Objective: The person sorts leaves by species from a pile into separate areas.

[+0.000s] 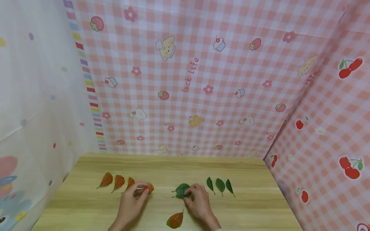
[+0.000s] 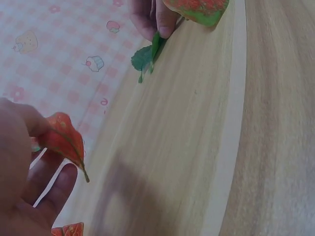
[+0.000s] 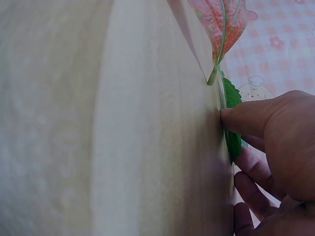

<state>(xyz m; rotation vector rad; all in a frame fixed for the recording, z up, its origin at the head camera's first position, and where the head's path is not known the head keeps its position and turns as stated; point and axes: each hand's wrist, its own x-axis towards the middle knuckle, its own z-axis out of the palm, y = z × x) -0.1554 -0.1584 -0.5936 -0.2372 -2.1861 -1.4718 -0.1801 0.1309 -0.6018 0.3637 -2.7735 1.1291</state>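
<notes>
My left hand (image 1: pixel 133 201) pinches a red-orange leaf (image 2: pixel 66 136) between thumb and fingers, its thin stem hanging free in the left wrist view. Slightly right of the middle, my right hand (image 1: pixel 200 202) pinches a green leaf (image 2: pixel 156 45) with a serrated edge. Another green leaf (image 2: pixel 141 59) lies against it, so the two overlap in the head view. In the right wrist view, the fingers partly cover the green leaf (image 3: pixel 232 98) at the tabletop. Between the hands, closer to the front, lies a red-orange leaf (image 1: pixel 175 220) with a green tip.
Left of my left hand, red-orange leaves (image 1: pixel 118 182) lie in a row, one partly behind the hand. Three green leaves (image 1: pixel 220 185) stand apart in a row at the right. A checked cloth (image 1: pixel 185 80) hangs behind the wooden table (image 1: pixel 248 211).
</notes>
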